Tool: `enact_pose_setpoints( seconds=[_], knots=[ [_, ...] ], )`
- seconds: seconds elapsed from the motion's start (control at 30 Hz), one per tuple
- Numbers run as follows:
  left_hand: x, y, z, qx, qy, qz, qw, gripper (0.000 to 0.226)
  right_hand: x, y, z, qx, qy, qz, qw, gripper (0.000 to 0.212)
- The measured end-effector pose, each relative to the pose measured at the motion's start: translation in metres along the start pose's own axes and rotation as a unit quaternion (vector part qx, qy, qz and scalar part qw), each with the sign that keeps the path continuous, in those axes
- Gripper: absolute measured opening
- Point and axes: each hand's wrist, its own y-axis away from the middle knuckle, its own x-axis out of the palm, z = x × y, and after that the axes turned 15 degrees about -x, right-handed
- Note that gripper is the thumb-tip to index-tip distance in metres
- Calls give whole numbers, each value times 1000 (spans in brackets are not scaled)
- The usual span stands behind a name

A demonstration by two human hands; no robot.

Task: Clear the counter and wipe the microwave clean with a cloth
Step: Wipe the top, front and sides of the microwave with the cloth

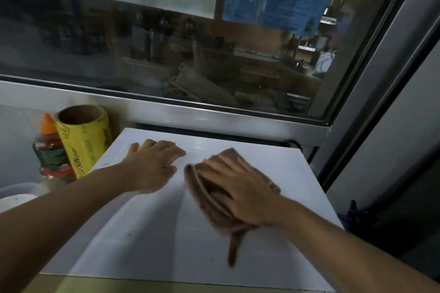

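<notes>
Both bare forearms are extended forward from the lower corners of the view. The left hand (152, 166) is laid flat, palm down, with fingers straight and slightly spread. The right hand (240, 191) is held palm down, fingers extended and blurred, angled toward the left.

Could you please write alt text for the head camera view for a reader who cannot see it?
The right hand presses a folded brown cloth onto the white microwave top, while the left hand rests flat beside it. A yellow wrap roll and sauce bottle stand left.
</notes>
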Motion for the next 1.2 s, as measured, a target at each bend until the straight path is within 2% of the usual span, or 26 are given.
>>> enact_pose_setpoints(
  seconds=[0.1,0.17,0.27,0.37,0.47,0.6,0.73,0.83,0.93,1.07,1.2],
  knots=[
    [-7,7,21,7,29,-18,999,44,2,27,4,-24,-57,8,998,55],
    [-9,15,40,5,40,-27,999,42,1,32,-18,14,-87,17,996,56],
    [-5,24,59,7,19,-18,1000,43,3,12,-59,119,-94,29,988,51],
    [-2,26,62,8,10,-19,1000,47,10,-31,-77,142,-79,29,986,49],
    [-6,24,60,13,10,-26,1000,46,13,-74,-68,120,-81,29,989,48],
    [-10,28,59,11,20,-21,1000,46,10,-92,-33,84,-55,68,993,50],
    [-11,47,66,13,60,-65,996,48,3,-65,21,-90,-7,8,996,53],
    [-8,67,78,34,78,-86,993,49,8,-40,25,-134,-76,16,988,55],
    [-6,86,88,56,98,-86,990,53,6,-51,-12,-70,-113,26,991,54],
    [1,94,92,41,88,-70,993,55,18,-109,-51,27,-105,22,994,47],
    [2,94,90,12,104,-54,993,53,25,-152,-36,37,-74,30,996,50]
  ],
)
